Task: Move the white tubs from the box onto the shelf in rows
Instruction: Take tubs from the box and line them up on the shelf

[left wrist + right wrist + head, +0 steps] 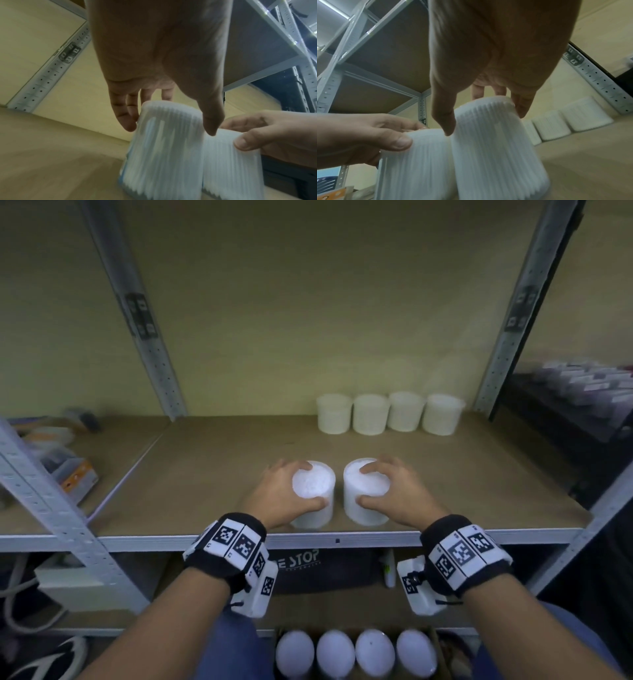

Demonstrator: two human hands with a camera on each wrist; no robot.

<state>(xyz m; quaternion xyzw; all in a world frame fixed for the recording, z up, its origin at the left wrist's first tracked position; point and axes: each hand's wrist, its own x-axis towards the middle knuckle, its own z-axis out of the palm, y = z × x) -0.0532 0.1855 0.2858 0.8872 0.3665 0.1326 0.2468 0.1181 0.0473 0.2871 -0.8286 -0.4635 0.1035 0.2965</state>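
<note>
Each white tub looks like a light, thin-walled plastic pot with ribbed sides and a flat lid, stiff enough to keep its round shape but likely to flex if squeezed hard, so the lid rim, where the wall is strongest, seems the best place to take hold. The left hand (286, 497) holds the left tub (313, 495) that way, fingers spread wide over the top, thumb on the near side of the rim and fingertips on the far side. The right hand (394, 497) grips the right tub (365, 494) in the same wide span. Both tubs stand upright near the front edge of the shelf (205, 467), just beside each other with a narrow gap between them. Whether their bases rest fully on the board is hard to tell from the blurred wrist views. A row of four tubs (390, 414) stands at the back right of the shelf, well apart from the pair. Below the shelf, the box (434, 642) has more tubs in it, four lids showing.
</note>
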